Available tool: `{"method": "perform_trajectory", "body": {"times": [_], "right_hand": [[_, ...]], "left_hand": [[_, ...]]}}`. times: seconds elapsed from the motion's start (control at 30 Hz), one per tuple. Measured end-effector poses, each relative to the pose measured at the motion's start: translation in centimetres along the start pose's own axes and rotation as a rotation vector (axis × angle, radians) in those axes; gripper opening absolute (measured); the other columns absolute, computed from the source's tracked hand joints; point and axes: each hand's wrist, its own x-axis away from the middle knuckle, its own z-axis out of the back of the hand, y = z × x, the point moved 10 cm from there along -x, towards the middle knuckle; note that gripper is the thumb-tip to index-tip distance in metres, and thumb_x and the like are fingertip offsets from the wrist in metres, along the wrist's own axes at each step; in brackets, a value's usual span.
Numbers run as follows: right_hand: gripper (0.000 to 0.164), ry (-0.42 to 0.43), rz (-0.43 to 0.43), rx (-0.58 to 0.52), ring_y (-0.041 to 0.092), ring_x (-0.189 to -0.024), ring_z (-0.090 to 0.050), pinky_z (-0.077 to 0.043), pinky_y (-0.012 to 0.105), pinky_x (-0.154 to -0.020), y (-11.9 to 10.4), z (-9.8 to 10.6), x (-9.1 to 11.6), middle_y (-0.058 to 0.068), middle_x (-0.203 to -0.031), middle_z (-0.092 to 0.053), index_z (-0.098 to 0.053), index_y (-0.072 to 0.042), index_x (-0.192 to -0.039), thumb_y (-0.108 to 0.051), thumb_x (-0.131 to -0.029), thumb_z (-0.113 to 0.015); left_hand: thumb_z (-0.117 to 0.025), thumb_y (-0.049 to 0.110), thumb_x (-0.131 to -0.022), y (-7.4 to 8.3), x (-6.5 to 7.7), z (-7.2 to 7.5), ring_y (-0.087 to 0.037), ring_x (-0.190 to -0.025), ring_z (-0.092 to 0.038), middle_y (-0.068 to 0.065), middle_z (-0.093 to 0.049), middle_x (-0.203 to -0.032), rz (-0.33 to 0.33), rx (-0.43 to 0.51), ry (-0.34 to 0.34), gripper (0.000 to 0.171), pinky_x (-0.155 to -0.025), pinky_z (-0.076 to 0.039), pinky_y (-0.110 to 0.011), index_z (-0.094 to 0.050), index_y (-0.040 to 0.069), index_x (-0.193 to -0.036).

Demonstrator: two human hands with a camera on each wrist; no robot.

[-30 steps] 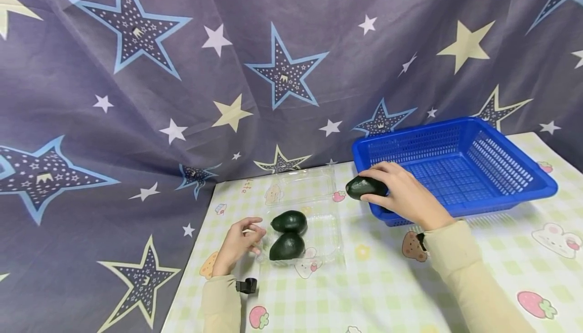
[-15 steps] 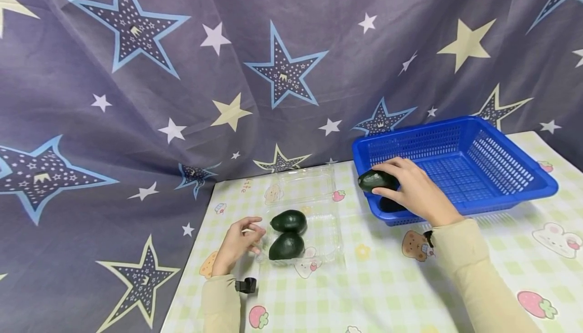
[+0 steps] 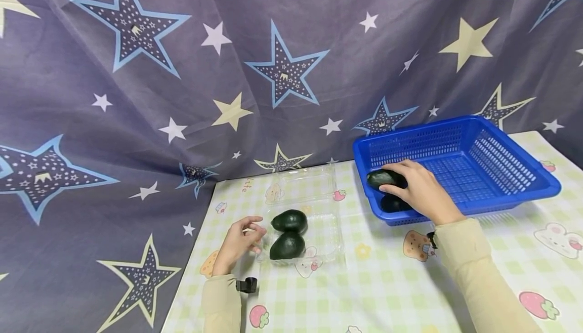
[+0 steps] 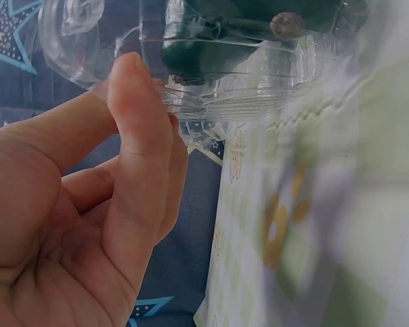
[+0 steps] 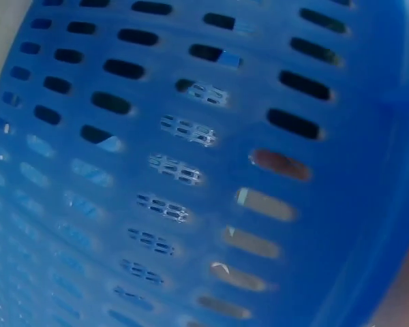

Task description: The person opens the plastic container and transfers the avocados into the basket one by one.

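My right hand grips a dark green avocado inside the left end of the blue plastic basket. Below the held fruit, another avocado lies in the basket, partly covered by the hand. My left hand pinches the left edge of a clear plastic clamshell container; in the left wrist view its fingertips meet the rim. Two avocados lie side by side in the container's left half. In the right wrist view, the slotted basket wall hides most of the right hand.
The container's clear lid lies folded back toward the curtain. A star-patterned curtain hangs behind the table. The checked tablecloth spreads under everything, and the basket stands at the back right.
My right hand has carried the avocado right, from over the basket's left rim to inside it. The avocado lying below has come into view. My left hand has stayed in place.
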Motion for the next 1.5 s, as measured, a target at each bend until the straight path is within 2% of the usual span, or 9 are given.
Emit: {"method": "perform_trajectory", "body": {"times": [0.2, 0.43, 0.7, 0.9, 1.17, 1.5], "right_hand": [[0.051, 0.019, -0.036, -0.011, 0.048, -0.120, -0.051, -0.044, 0.068, -0.097, 0.8, -0.3, 0.1, 0.027, -0.128, -0.057, -0.059, -0.006, -0.136, -0.032, -0.094, -0.070], [0.049, 0.050, -0.042, -0.002, 0.047, -0.107, -0.056, -0.048, 0.064, -0.088, 1.4, -0.6, -0.1, 0.028, -0.117, -0.061, -0.060, -0.002, -0.134, -0.027, -0.093, -0.071], [0.047, 0.039, -0.049, 0.002, 0.049, -0.112, -0.053, -0.045, 0.067, -0.094, 1.6, -1.2, -0.5, 0.030, -0.121, -0.058, -0.061, -0.001, -0.132, -0.022, -0.092, -0.073], [0.044, 0.006, -0.070, 0.033, 0.051, -0.113, -0.053, -0.045, 0.067, -0.096, 1.9, -1.7, -0.8, 0.033, -0.123, -0.056, -0.060, 0.001, -0.131, -0.016, -0.092, -0.072], [0.039, -0.153, -0.119, 0.084, 0.051, -0.106, -0.057, -0.050, 0.065, -0.089, 2.4, -3.6, -0.8, 0.033, -0.117, -0.057, -0.059, 0.008, -0.129, -0.010, -0.095, -0.066], [0.046, -0.160, -0.161, 0.074, 0.051, -0.112, -0.054, -0.049, 0.067, -0.090, 2.8, -3.9, -0.8, 0.034, -0.125, -0.052, -0.053, 0.006, -0.137, -0.014, -0.097, -0.065]], "left_hand": [[-0.069, 0.009, -0.094, 0.1, 0.0, -0.1, -0.018, -0.056, -0.062, -0.017, -0.061, -0.103, -0.005, 0.005, -0.007, 0.050, -0.053, -0.062, -0.037, -0.050, -0.005, -0.138], [-0.069, 0.007, -0.093, 0.6, -0.2, -0.4, -0.016, -0.056, -0.061, -0.017, -0.060, -0.101, -0.008, 0.000, -0.010, 0.048, -0.052, -0.061, -0.032, -0.052, -0.004, -0.137], [-0.068, 0.006, -0.093, 0.6, -0.1, -0.1, -0.020, -0.062, -0.063, -0.016, -0.060, -0.101, -0.006, -0.002, -0.003, 0.047, -0.052, -0.062, -0.032, -0.052, -0.004, -0.137], [-0.069, 0.006, -0.093, 0.6, -0.3, -0.1, -0.019, -0.064, -0.062, -0.015, -0.060, -0.100, -0.013, -0.006, 0.000, 0.048, -0.052, -0.062, -0.034, -0.052, -0.005, -0.137], [-0.068, 0.004, -0.093, 0.4, -0.2, 0.0, -0.019, -0.062, -0.062, -0.015, -0.060, -0.099, -0.012, -0.011, 0.008, 0.047, -0.050, -0.061, -0.031, -0.052, -0.005, -0.137], [-0.067, 0.004, -0.093, 0.1, -0.1, 0.1, -0.021, -0.065, -0.062, -0.016, -0.060, -0.099, -0.008, -0.012, 0.017, 0.046, -0.050, -0.061, -0.032, -0.053, -0.004, -0.137]]}}
